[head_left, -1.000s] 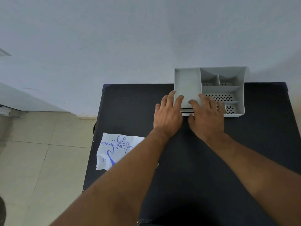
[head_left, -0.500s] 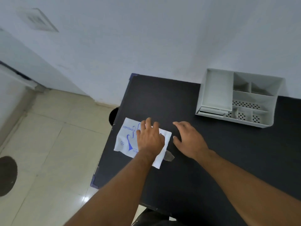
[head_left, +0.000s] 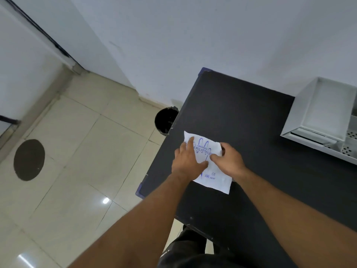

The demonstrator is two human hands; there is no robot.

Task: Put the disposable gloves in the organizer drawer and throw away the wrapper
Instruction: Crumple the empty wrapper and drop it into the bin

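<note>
A white wrapper with blue print, the pack of disposable gloves, lies flat on the black table near its left edge. My left hand presses on the pack's left side with the thumb across it. My right hand pinches the pack's right edge between thumb and fingers. The grey organizer stands at the table's far right, its front drawer pulled slightly out. The gloves themselves are hidden inside the wrapper.
A black waste bin stands on the tiled floor just left of the table's far corner. A round dark patch marks the floor at the left. A white wall runs behind the table.
Both hands left the organizer drawer and moved left to the glove pack. My right hand has now joined the left on the wrapper, and the view has swung left.
</note>
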